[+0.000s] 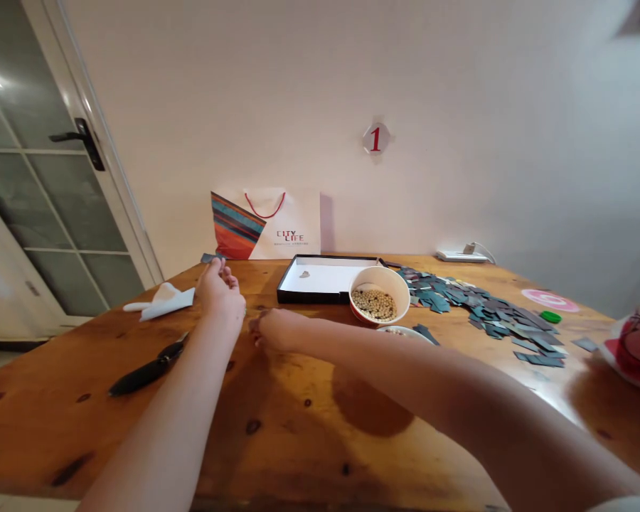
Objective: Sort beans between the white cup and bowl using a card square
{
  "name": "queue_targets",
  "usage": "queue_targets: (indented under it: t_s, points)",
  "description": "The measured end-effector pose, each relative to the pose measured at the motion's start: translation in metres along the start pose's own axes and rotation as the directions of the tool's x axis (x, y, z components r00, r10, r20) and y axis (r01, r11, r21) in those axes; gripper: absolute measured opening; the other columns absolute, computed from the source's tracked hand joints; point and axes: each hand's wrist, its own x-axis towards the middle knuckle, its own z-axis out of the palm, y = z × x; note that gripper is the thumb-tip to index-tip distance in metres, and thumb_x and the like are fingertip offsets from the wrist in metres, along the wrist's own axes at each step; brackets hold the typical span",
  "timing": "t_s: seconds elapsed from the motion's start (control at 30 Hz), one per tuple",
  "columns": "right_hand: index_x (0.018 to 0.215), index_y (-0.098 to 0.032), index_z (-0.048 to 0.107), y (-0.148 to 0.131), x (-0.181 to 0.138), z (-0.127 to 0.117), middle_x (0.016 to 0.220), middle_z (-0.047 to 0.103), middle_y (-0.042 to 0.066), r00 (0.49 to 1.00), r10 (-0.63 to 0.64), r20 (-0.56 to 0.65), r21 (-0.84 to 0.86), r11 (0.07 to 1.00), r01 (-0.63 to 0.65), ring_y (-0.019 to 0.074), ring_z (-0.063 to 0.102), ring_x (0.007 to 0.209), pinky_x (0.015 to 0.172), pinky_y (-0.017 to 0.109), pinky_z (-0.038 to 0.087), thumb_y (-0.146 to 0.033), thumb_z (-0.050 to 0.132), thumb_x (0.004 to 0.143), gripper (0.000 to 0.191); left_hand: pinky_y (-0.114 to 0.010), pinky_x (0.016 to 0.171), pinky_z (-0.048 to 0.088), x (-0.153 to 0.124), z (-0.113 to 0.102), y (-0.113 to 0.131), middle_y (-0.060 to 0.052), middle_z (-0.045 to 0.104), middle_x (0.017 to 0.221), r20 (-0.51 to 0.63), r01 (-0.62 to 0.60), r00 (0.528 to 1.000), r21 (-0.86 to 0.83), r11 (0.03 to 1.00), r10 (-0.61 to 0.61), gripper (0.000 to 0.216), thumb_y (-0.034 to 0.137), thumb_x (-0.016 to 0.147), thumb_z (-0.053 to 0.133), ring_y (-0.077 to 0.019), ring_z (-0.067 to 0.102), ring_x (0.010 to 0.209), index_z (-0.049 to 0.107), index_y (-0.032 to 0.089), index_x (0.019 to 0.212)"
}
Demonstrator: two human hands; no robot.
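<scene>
My left hand [220,288] is closed in a pinch on a small dark flat piece [211,258], which sticks out beyond the fingertips toward the far edge of the table. To its right, my right hand [272,331] is low over the wooden table with the fingers curled together. What those fingers hold, if anything, is hidden. A white paper tub [356,309] tilts toward me with many small tan beads [374,304] inside. Partly behind my right forearm sits a shallow white dish [405,331]. The black-rimmed white tray [331,276] stands behind the tub, with one small greyish bit in it.
Many dark flat pieces [459,295] lie heaped on the right, near a green lid [550,317]. On the left are a black-handled tool [144,373] and a folded white sheet [168,304]. A paper bag [293,224] and a power strip [461,256] stand along the wall.
</scene>
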Motion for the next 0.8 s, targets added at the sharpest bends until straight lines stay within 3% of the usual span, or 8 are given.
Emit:
queue_targets:
  t_s: [0.2,0.37,0.43,0.47,0.57,0.7,0.73,0.8]
  points:
    - [0.082,-0.018,0.062,-0.011,-0.001,0.001,0.082,0.065,0.005,1.0,-0.027,0.002,0.038,0.999,0.027,0.0167,0.059,0.071,0.056,0.022,0.042,-0.014,0.051,0.073,0.015,-0.016,0.042,0.029,-0.005,0.002,0.0,0.003,0.051,0.062,0.013,0.033,0.999,-0.019,0.999,-0.033,0.013,0.013,0.072,0.051,-0.0026,0.041,0.045,0.047,0.018,0.061]
    - [0.079,-0.015,0.061,-0.022,-0.035,-0.013,0.087,0.064,0.007,0.996,-0.082,-0.024,0.062,0.995,0.083,0.0185,0.058,0.076,0.063,0.025,0.044,-0.008,0.05,0.069,0.016,-0.015,0.043,0.029,-0.014,0.004,-0.002,0.004,0.051,0.061,0.039,0.049,0.998,-0.036,0.998,-0.048,0.013,0.012,0.072,0.053,-0.0015,0.04,0.046,0.049,0.016,0.06]
    - [0.082,-0.017,0.06,-0.022,-0.063,-0.022,0.088,0.064,0.003,0.976,-0.113,-0.183,0.17,0.975,0.145,0.016,0.058,0.077,0.068,0.024,0.044,-0.007,0.049,0.07,0.019,-0.014,0.044,0.03,-0.027,0.007,0.0,0.004,0.051,0.062,0.076,0.046,0.996,-0.038,0.998,-0.043,0.012,0.013,0.072,0.054,-0.0012,0.041,0.047,0.05,0.015,0.06]
    - [0.081,-0.018,0.06,-0.021,-0.081,-0.029,0.083,0.064,0.001,0.953,-0.08,-0.293,0.275,0.947,0.164,0.0143,0.058,0.076,0.069,0.022,0.044,-0.004,0.05,0.068,0.022,-0.014,0.045,0.032,-0.036,0.008,0.001,0.004,0.052,0.062,0.111,0.047,0.993,-0.038,0.998,-0.043,0.01,0.012,0.07,0.056,-0.0016,0.044,0.049,0.052,0.015,0.061]
    - [0.085,-0.018,0.058,-0.013,-0.142,-0.05,0.084,0.062,0.002,0.912,0.081,-0.402,0.371,0.925,0.081,0.0115,0.057,0.074,0.068,0.02,0.045,-0.008,0.048,0.076,0.017,-0.014,0.051,0.036,-0.082,0.009,0.005,0.002,0.057,0.067,0.261,0.043,0.965,-0.015,0.999,-0.038,0.006,0.014,0.064,0.063,-0.004,0.051,0.059,0.057,0.015,0.065]
    - [0.08,-0.022,0.058,-0.015,-0.222,-0.063,0.078,0.062,0.001,0.649,0.552,-0.523,0.734,0.679,0.014,0.014,0.059,0.073,0.067,0.025,0.05,-0.023,0.06,0.073,0.007,-0.017,0.062,0.041,-0.164,-0.004,0.004,0.003,0.06,0.066,0.53,-0.011,0.845,0.145,0.989,-0.068,0.008,0.02,0.063,0.066,-0.0071,0.054,0.065,0.059,0.017,0.067]
    - [0.081,-0.023,0.058,-0.019,-0.237,-0.06,0.082,0.062,0.001,0.547,0.646,-0.532,0.78,0.625,0.021,0.0152,0.059,0.077,0.068,0.027,0.05,-0.023,0.061,0.072,0.009,-0.018,0.064,0.041,-0.183,-0.011,0.002,0.004,0.06,0.063,0.56,-0.021,0.822,0.208,0.978,-0.101,0.009,0.021,0.063,0.067,-0.0073,0.054,0.063,0.059,0.018,0.066]
    - [0.081,-0.025,0.058,-0.03,-0.258,-0.046,0.082,0.062,0.0,0.269,0.778,-0.568,0.817,0.572,0.072,0.0154,0.059,0.078,0.069,0.027,0.051,-0.023,0.064,0.07,0.013,-0.019,0.063,0.041,-0.214,-0.024,-0.005,0.005,0.059,0.06,0.603,0.041,0.758,0.337,0.94,-0.249,0.011,0.021,0.063,0.067,-0.0079,0.054,0.06,0.057,0.019,0.066]
